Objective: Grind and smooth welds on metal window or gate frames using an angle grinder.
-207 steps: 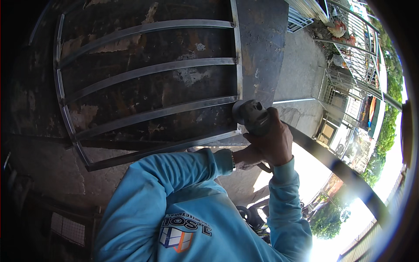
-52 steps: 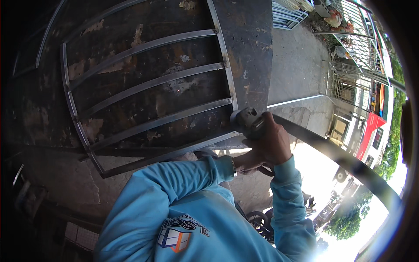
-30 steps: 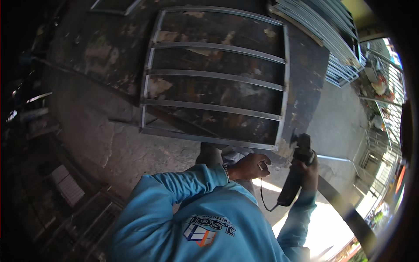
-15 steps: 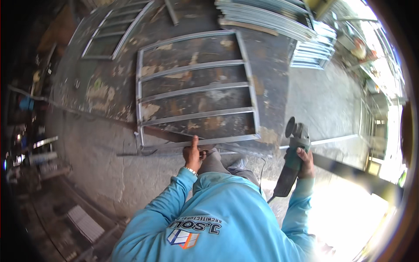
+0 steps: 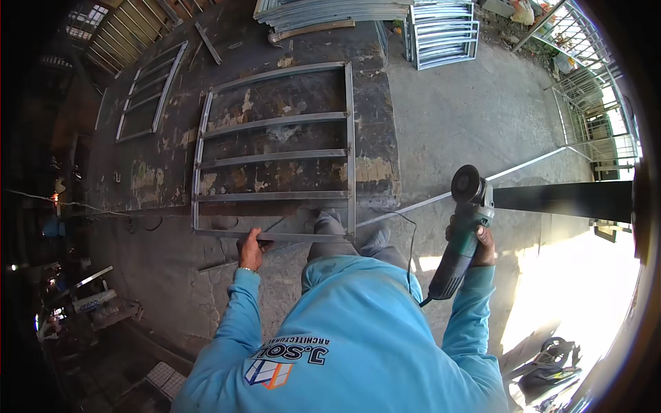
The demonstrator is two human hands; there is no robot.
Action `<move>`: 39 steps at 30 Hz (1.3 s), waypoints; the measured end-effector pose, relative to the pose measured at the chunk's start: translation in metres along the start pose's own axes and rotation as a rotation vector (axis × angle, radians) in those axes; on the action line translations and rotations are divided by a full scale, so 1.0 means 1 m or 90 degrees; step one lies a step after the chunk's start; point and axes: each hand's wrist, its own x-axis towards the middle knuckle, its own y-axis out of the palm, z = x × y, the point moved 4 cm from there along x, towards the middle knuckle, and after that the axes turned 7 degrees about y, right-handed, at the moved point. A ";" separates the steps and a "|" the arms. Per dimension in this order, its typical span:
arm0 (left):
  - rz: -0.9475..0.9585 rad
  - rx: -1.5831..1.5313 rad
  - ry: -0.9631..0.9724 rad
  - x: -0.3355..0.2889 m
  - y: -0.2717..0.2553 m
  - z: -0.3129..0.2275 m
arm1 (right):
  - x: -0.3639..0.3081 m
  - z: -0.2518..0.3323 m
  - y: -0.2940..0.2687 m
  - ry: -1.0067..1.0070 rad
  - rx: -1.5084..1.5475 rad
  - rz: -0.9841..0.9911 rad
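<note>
A rectangular metal frame (image 5: 275, 159) with several crossbars lies on a dark, paint-worn worktable (image 5: 375, 131), its near end jutting past the table's edge toward me. At the left part of its near bar, my left hand (image 5: 250, 250) is closed on the frame, the fingers partly hidden. Off to the right, clear of the frame, my right hand (image 5: 485, 246) grips a green and black angle grinder (image 5: 460, 251) by its body. The grinder's round disc (image 5: 468, 183) points up and away from me. I cannot tell whether it spins.
A smaller barred frame (image 5: 160, 104) lies farther left on the table. Stacked metal frames (image 5: 330, 12) sit at the far edge, more frames (image 5: 446, 34) beyond. The grinder's cord (image 5: 413, 248) hangs beside my legs. A dark beam (image 5: 564, 200) extends right; a long metal bar (image 5: 509, 168) crosses the floor.
The metal frame has come nearer to me and overhangs the table more. My left hand has shifted left along its near bar. The grinder is still in my right hand, and the view has turned.
</note>
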 end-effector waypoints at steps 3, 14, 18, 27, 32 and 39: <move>0.050 0.030 0.062 0.010 0.012 -0.024 | 0.000 -0.008 -0.007 0.021 0.048 -0.009; 0.318 0.744 -0.049 -0.037 0.106 -0.104 | 0.003 -0.013 0.007 0.053 -0.142 -0.100; 0.293 0.856 0.490 -0.008 0.124 -0.128 | -0.008 -0.019 0.006 0.052 -0.164 -0.174; 0.440 0.758 0.907 0.045 0.264 -0.171 | -0.018 -0.052 0.019 0.089 -0.138 -0.260; 0.550 0.770 0.839 0.075 0.276 -0.153 | -0.011 -0.057 0.038 0.089 -0.219 -0.337; 0.841 0.377 0.578 -0.084 0.279 -0.105 | 0.062 -0.007 0.101 0.020 -0.921 -0.343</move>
